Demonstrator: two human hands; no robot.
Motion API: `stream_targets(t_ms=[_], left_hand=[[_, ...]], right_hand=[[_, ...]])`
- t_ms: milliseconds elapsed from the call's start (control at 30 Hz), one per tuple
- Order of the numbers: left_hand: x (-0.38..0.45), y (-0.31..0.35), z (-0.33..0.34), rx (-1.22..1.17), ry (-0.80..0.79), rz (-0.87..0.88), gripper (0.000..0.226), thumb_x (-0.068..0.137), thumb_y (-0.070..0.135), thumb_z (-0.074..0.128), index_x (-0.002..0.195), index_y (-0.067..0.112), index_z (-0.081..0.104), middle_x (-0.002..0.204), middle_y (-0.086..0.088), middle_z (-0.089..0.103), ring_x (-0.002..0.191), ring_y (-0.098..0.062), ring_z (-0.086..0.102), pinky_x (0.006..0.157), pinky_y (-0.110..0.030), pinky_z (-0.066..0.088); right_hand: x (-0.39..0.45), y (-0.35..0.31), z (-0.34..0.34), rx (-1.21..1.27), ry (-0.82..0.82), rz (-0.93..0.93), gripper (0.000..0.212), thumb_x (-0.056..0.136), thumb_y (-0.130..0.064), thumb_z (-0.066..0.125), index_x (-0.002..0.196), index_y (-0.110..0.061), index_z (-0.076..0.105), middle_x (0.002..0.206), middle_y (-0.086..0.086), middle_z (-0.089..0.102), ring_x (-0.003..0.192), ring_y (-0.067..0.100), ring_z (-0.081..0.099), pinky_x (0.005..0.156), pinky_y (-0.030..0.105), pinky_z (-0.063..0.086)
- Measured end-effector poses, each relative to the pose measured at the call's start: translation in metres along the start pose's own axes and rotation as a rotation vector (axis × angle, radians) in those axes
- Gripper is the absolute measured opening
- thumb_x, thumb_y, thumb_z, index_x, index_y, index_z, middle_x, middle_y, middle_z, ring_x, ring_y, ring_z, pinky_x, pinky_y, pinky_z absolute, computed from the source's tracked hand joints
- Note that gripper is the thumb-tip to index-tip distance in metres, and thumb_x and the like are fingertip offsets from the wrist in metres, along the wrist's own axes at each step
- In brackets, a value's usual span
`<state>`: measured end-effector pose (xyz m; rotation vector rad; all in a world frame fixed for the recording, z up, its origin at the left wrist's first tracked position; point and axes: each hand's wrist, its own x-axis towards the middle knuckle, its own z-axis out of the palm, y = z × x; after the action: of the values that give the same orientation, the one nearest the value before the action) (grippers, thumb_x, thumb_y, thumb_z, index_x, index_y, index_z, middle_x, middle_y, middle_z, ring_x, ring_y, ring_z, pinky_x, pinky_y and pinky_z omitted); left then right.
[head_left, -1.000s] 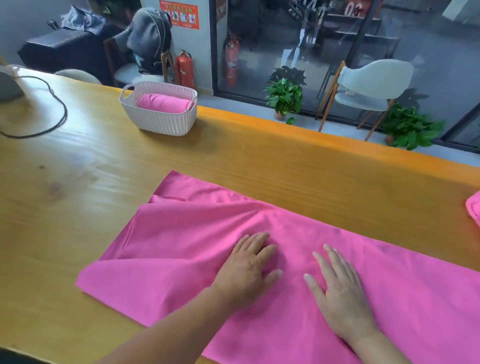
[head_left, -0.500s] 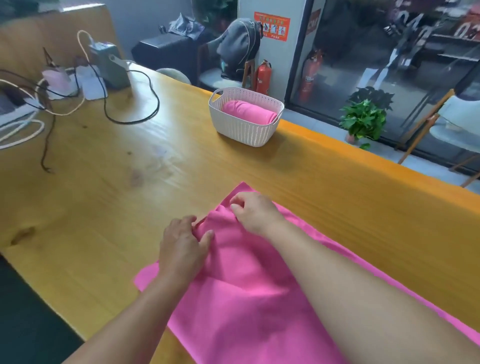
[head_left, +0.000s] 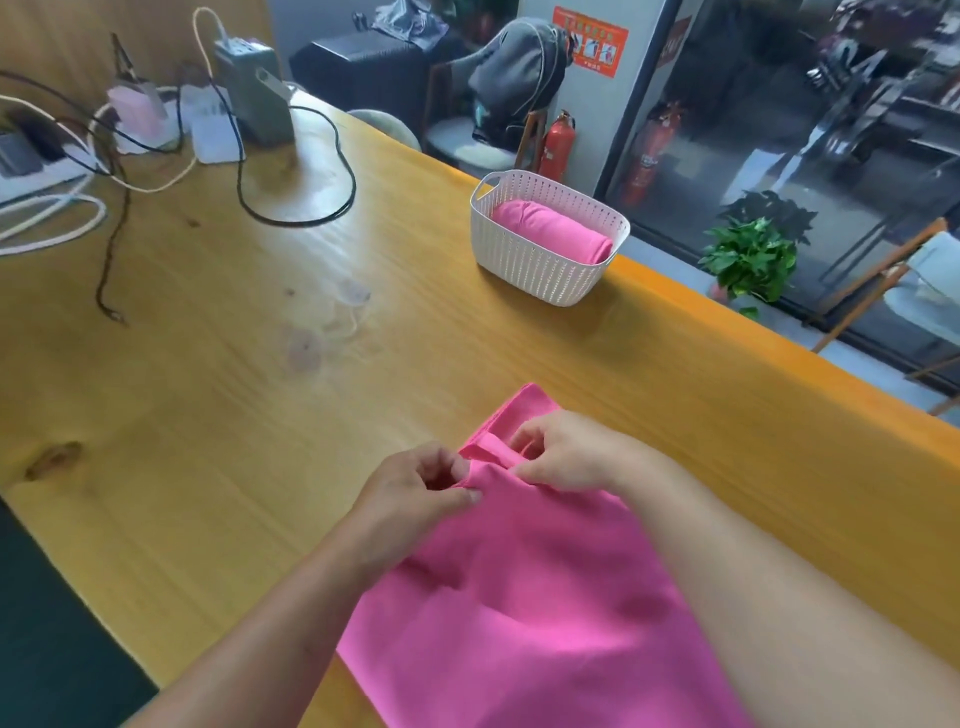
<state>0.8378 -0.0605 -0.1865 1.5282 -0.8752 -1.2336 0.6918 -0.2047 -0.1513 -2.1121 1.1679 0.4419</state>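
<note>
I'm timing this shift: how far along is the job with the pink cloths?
Done: one rolled cloth lies in the white basket. In hand: the left hand and right hand pinch the end of the pink cloth on the table, where a first narrow fold shows. Left, probably: rolling the rest, nearly all flat, then placing it in the basket.

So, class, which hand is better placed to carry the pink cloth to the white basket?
Probably the right hand: it pinches the pink cloth nearer the white basket; the left hand is farther.
</note>
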Motion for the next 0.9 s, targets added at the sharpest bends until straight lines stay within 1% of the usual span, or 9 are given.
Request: stream_targets(t_ms=[67, 167, 233, 333, 433, 533, 667, 767, 900], left_hand=[[0.001, 0.004, -0.004, -0.064, -0.05, 0.039, 0.018, 0.065, 0.008, 0.067, 0.063, 0.024, 0.06, 0.073, 0.006, 0.061, 0.072, -0.007, 0.053, 0.064, -0.016, 0.04], [0.003, 0.011, -0.007, -0.117, -0.118, 0.064, 0.023, 0.069, 0.001, 0.067, 0.063, 0.022, 0.059, 0.074, 0.002, 0.061, 0.07, -0.003, 0.055, 0.064, -0.012, 0.041], [0.006, 0.014, -0.007, -0.123, -0.137, 0.078, 0.022, 0.071, -0.005, 0.066, 0.073, 0.016, 0.06, 0.07, 0.002, 0.057, 0.061, -0.005, 0.049, 0.058, -0.012, 0.04], [0.01, 0.018, -0.002, -0.145, -0.16, 0.089, 0.024, 0.071, -0.009, 0.062, 0.074, 0.016, 0.061, 0.07, 0.005, 0.058, 0.065, -0.006, 0.05, 0.062, -0.013, 0.041], [0.013, 0.022, 0.0, -0.187, -0.217, 0.106, 0.032, 0.07, -0.009, 0.06, 0.065, 0.023, 0.064, 0.07, 0.008, 0.058, 0.065, -0.004, 0.05, 0.063, -0.012, 0.042], [0.014, 0.029, 0.002, -0.203, -0.273, 0.134, 0.033, 0.069, -0.008, 0.057, 0.066, 0.024, 0.064, 0.072, 0.008, 0.058, 0.067, -0.004, 0.051, 0.064, -0.012, 0.042], [0.019, 0.037, 0.005, -0.223, -0.257, 0.145, 0.035, 0.066, -0.009, 0.057, 0.067, 0.024, 0.065, 0.08, 0.007, 0.061, 0.076, -0.006, 0.056, 0.071, -0.013, 0.044], [0.026, 0.035, 0.008, -0.178, -0.083, 0.126, 0.032, 0.066, -0.002, 0.069, 0.077, 0.028, 0.068, 0.108, 0.009, 0.066, 0.095, -0.007, 0.064, 0.085, -0.019, 0.05], [0.034, 0.015, 0.001, 0.314, 0.205, -0.043, 0.037, 0.077, 0.026, 0.082, 0.105, 0.033, 0.059, 0.095, 0.006, 0.063, 0.079, -0.014, 0.063, 0.063, -0.032, 0.054]], right_hand=[[0.0, 0.003, -0.001, -0.007, 0.045, -0.018, 0.008, 0.088, -0.033, 0.069, 0.086, -0.025, 0.067, 0.079, -0.009, 0.06, 0.079, 0.014, 0.057, 0.067, 0.029, 0.044], [0.001, 0.011, -0.008, 0.322, 0.257, -0.043, 0.006, 0.091, -0.023, 0.066, 0.092, -0.021, 0.072, 0.079, -0.007, 0.066, 0.071, 0.01, 0.057, 0.068, 0.03, 0.044], [0.003, 0.013, -0.014, 0.434, 0.389, -0.026, 0.018, 0.092, -0.025, 0.066, 0.11, -0.024, 0.069, 0.097, -0.005, 0.066, 0.084, 0.01, 0.06, 0.08, 0.029, 0.048], [0.005, 0.019, -0.02, 0.252, 0.528, 0.091, 0.041, 0.089, -0.044, 0.067, 0.125, -0.024, 0.061, 0.115, -0.002, 0.062, 0.106, 0.017, 0.06, 0.095, 0.031, 0.046], [-0.008, 0.018, -0.02, 0.399, 0.279, 0.132, 0.042, 0.091, -0.056, 0.059, 0.097, -0.017, 0.072, 0.097, 0.003, 0.073, 0.089, 0.023, 0.067, 0.087, 0.041, 0.053], [-0.023, 0.015, -0.01, 0.52, -0.086, 0.225, 0.052, 0.086, -0.07, 0.055, 0.096, -0.022, 0.073, 0.102, 0.002, 0.073, 0.092, 0.021, 0.069, 0.087, 0.037, 0.055], [-0.025, 0.024, -0.012, 1.014, -0.337, 0.017, 0.032, 0.083, -0.04, 0.069, 0.1, -0.014, 0.077, 0.103, 0.013, 0.074, 0.088, 0.024, 0.07, 0.087, 0.039, 0.058], [-0.018, 0.029, -0.021, 1.12, -0.212, -0.117, 0.023, 0.076, -0.005, 0.073, 0.098, -0.01, 0.072, 0.095, 0.016, 0.072, 0.077, 0.024, 0.07, 0.076, 0.037, 0.06], [0.006, 0.035, -0.031, 1.086, 0.056, -0.031, 0.025, 0.077, 0.004, 0.075, 0.092, -0.014, 0.067, 0.085, 0.011, 0.071, 0.064, 0.021, 0.069, 0.058, 0.031, 0.057]])
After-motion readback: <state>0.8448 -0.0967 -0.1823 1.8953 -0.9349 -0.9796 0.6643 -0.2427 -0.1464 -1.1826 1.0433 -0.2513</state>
